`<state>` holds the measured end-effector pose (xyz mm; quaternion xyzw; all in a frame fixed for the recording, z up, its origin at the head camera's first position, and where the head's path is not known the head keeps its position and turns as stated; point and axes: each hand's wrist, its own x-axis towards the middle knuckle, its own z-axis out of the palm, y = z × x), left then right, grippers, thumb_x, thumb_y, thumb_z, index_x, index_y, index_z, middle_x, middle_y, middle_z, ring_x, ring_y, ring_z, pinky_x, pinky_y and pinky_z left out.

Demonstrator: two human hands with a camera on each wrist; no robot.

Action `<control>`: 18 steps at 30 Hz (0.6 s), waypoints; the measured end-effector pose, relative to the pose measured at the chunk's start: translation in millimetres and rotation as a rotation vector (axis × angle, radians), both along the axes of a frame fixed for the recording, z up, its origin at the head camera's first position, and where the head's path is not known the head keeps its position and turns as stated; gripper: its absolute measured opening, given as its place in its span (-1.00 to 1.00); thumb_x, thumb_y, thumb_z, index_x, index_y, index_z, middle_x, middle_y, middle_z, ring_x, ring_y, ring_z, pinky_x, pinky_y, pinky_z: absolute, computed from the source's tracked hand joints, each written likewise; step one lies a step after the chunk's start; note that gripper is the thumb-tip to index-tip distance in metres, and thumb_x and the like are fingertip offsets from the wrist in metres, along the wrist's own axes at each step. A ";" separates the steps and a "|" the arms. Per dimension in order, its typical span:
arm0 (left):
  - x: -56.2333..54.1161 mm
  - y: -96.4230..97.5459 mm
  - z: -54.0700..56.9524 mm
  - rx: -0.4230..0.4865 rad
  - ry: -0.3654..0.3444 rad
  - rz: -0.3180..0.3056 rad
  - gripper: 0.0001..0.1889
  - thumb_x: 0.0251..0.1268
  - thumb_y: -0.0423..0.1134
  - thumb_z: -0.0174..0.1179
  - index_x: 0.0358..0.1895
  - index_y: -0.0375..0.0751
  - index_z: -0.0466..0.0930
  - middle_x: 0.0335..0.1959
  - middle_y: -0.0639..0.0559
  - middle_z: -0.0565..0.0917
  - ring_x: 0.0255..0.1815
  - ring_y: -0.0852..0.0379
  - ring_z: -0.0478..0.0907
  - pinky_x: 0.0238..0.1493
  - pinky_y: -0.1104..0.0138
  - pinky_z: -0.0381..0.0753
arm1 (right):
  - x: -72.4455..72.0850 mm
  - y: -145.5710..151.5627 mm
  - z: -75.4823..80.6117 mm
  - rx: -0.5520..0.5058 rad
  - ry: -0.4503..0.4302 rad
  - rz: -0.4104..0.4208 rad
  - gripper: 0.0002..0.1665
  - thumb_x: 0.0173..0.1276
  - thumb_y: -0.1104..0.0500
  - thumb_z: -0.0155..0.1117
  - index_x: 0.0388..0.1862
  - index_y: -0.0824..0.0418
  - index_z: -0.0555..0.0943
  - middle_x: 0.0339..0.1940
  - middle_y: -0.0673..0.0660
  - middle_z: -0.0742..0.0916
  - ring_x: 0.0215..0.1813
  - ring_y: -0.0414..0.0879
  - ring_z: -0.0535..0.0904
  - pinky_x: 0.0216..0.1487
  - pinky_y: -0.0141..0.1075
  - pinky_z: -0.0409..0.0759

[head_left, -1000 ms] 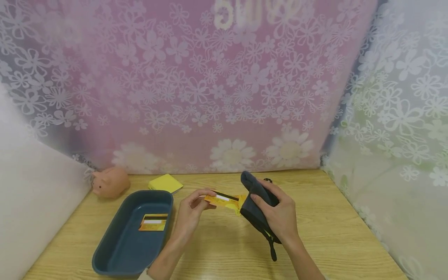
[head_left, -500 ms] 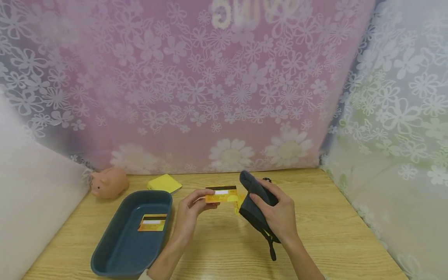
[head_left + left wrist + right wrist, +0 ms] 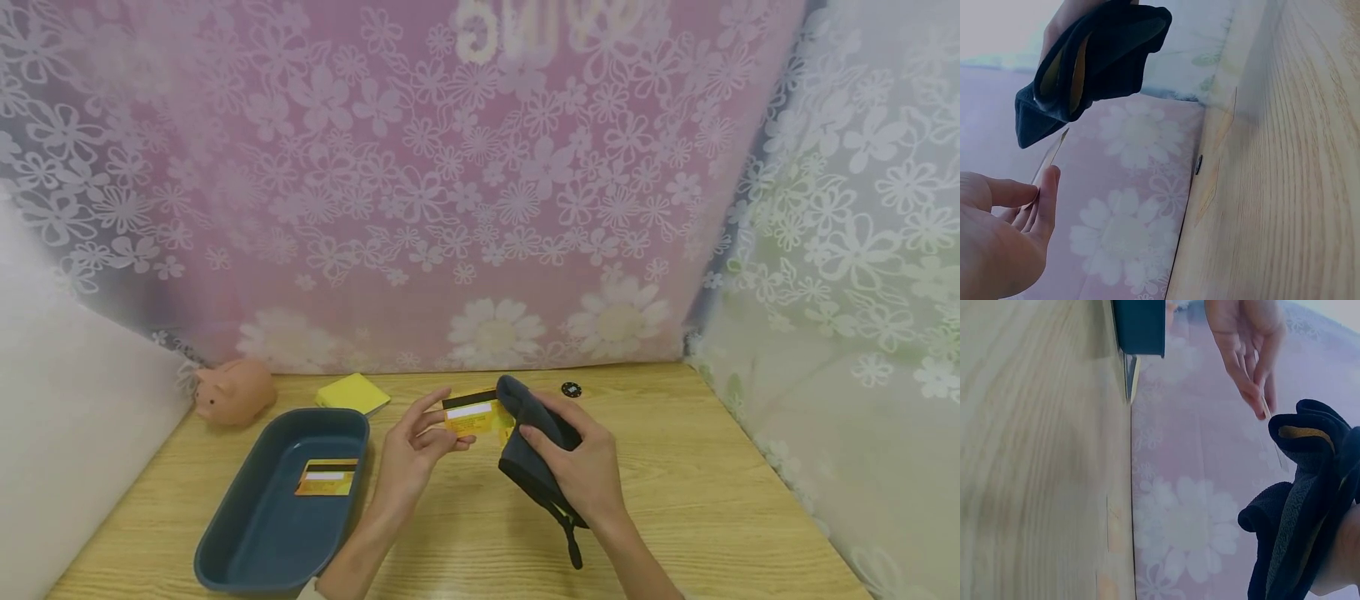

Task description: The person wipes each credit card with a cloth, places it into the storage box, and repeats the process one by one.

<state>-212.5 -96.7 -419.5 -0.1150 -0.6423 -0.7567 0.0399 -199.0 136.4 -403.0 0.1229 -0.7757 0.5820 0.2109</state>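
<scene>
A yellow-orange bank card [image 3: 471, 410] with a black stripe is pinched in my left hand [image 3: 408, 458]. In the left wrist view the thumb and fingers hold the card [image 3: 1058, 147] nearly edge-on. My right hand [image 3: 588, 467] grips a dark blue fabric pouch [image 3: 521, 462] with a black strap hanging below. The card's right end is beside the pouch's upper folds in the head view. The right wrist view shows the pouch [image 3: 1291, 512] folded, with a yellowish lining in its opening. Whether the card touches the pouch, I cannot tell.
At left, a dark blue tray [image 3: 247, 533] stands on the wooden table [image 3: 712, 500]; a similar card [image 3: 327, 477] lies in it. Behind are an orange piggy bank [image 3: 236, 392] and a yellow notepad [image 3: 352, 392]. A black round chip [image 3: 572, 389] lies beyond my right hand.
The bank card came away from the yellow piece at the pouch's mouth and turned its striped face up. The pouch has shifted slightly left, uncovering the black chip. Left-hand fingers have spread somewhat.
</scene>
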 end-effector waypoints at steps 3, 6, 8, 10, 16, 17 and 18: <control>0.2 0.2 -0.2 -0.012 0.012 -0.017 -0.36 0.38 -0.54 0.29 0.48 -0.02 0.47 0.18 -0.30 0.61 -0.08 -0.25 0.77 0.08 0.14 0.77 | 1.8 -7.1 -2.3 -0.006 0.010 0.041 -0.47 0.30 0.14 0.58 0.23 -0.17 0.72 0.23 -0.07 0.72 0.15 -0.07 0.70 -0.07 -0.30 0.77; 1.0 0.5 -0.3 -0.042 0.026 -0.029 -0.35 0.36 -0.52 0.32 0.48 -0.04 0.47 0.18 -0.30 0.63 -0.10 -0.10 0.78 0.08 0.16 0.77 | 4.6 -15.0 -4.2 0.005 0.016 0.079 -0.46 0.29 0.15 0.59 0.24 -0.18 0.72 0.23 -0.07 0.73 0.15 -0.06 0.71 -0.06 -0.28 0.77; 1.3 0.6 -0.5 -0.065 0.026 -0.032 -0.34 0.34 -0.49 0.35 0.48 -0.02 0.47 0.20 -0.27 0.63 -0.11 -0.01 0.78 0.09 0.19 0.76 | 7.2 -20.5 -5.4 0.024 0.025 0.101 -0.45 0.30 0.14 0.58 0.25 -0.18 0.71 0.23 -0.07 0.73 0.16 -0.06 0.71 -0.04 -0.28 0.76; 1.5 0.8 -0.8 -0.071 0.024 -0.042 -0.34 0.34 -0.48 0.36 0.48 0.00 0.47 0.20 -0.26 0.63 -0.10 0.01 0.78 0.09 0.19 0.76 | 9.8 -25.7 -6.5 0.042 0.036 0.124 -0.45 0.30 0.13 0.58 0.25 -0.19 0.71 0.24 -0.07 0.72 0.19 -0.04 0.70 0.01 -0.26 0.76; 2.0 0.9 -1.7 -0.104 0.026 -0.065 -0.35 0.37 -0.52 0.31 0.47 0.06 0.49 0.19 -0.17 0.68 -0.03 0.05 0.78 0.05 0.25 0.76 | 15.3 -36.4 -11.0 0.080 0.052 0.191 -0.45 0.30 0.10 0.58 0.26 -0.19 0.70 0.25 -0.10 0.72 0.26 -0.04 0.66 0.10 -0.21 0.74; 2.3 0.9 -1.9 -0.114 0.027 -0.069 -0.33 0.37 -0.54 0.29 0.47 0.07 0.49 0.20 -0.16 0.68 -0.01 0.05 0.78 0.04 0.27 0.75 | 15.7 -37.5 -12.1 0.089 0.053 0.195 -0.45 0.30 0.10 0.58 0.27 -0.20 0.70 0.24 -0.11 0.72 0.27 -0.05 0.66 0.11 -0.21 0.73; 2.4 1.0 -2.2 -0.126 0.030 -0.072 -0.32 0.37 -0.56 0.28 0.48 0.08 0.49 0.20 -0.15 0.68 0.00 0.05 0.78 0.03 0.29 0.75 | 16.0 -38.4 -13.0 0.100 0.058 0.197 -0.44 0.30 0.10 0.58 0.27 -0.20 0.70 0.24 -0.12 0.72 0.28 -0.05 0.65 0.13 -0.20 0.72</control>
